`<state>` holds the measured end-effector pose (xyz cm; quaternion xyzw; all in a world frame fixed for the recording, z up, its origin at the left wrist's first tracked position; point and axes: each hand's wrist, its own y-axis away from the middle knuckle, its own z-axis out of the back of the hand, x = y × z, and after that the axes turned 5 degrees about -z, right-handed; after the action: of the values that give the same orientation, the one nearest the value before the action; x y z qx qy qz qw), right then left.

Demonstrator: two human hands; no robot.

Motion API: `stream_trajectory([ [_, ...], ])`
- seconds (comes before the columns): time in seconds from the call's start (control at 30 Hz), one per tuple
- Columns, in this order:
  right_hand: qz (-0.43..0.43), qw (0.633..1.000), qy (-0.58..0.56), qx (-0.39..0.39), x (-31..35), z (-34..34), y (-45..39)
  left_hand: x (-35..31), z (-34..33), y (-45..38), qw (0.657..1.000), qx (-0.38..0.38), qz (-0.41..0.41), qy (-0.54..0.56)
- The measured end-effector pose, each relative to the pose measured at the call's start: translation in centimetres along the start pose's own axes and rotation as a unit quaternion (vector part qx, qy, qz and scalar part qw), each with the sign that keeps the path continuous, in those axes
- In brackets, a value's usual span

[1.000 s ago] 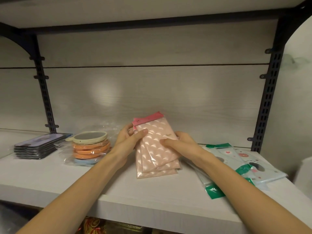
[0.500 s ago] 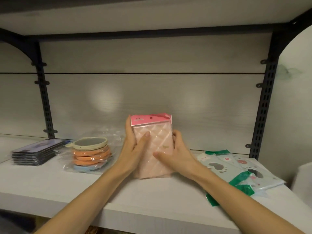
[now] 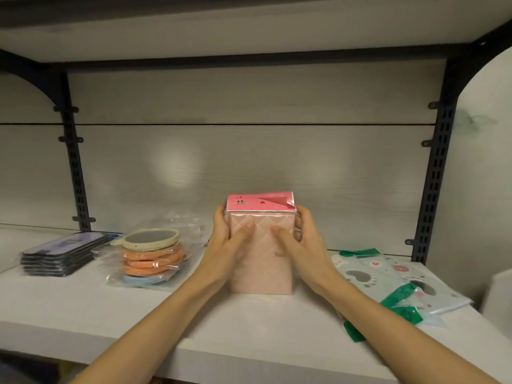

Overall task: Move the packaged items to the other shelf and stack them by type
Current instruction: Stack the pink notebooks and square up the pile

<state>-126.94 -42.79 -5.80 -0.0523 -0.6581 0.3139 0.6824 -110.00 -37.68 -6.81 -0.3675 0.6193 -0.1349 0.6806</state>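
Observation:
A squared-up stack of pink quilted packets (image 3: 261, 268) with pink header cards stands upright on its lower edge in the middle of the white shelf (image 3: 194, 322). My left hand (image 3: 228, 245) grips its left side, thumb across the front. My right hand (image 3: 302, 242) grips its right side, thumb on the front too. To the left lies a bagged pile of round orange pads with a cream-rimmed mirror (image 3: 151, 256) on top. Further left sits a stack of dark phone-case packets (image 3: 59, 254). At the right lie pale blue paw-print packets (image 3: 393, 281) with green flaps.
Black slotted uprights (image 3: 436, 173) stand at both ends of the shelf bay. An upper shelf board (image 3: 249, 29) hangs close overhead. A pale object (image 3: 498, 295) shows at the right edge.
The pink packets went from a fanned, tilted bunch to a neat upright block. Both hands slid to its sides and pushed it back on the shelf.

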Motion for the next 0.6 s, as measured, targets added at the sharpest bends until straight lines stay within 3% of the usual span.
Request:
stream_trajectory([
  [0.2,0.050,0.993,0.104,-0.040,0.13,0.01,0.14,-0.56,-0.43,0.35,0.999,0.014,0.002,0.033],
  [0.37,0.066,0.992,0.103,-0.021,0.30,0.28,0.25,-0.64,-0.30,0.55,1.000,0.020,-0.016,0.012],
  [0.6,0.020,0.999,0.024,-0.022,0.62,0.21,-0.25,-0.39,-0.04,0.22,1.000,0.005,-0.005,-0.005],
])
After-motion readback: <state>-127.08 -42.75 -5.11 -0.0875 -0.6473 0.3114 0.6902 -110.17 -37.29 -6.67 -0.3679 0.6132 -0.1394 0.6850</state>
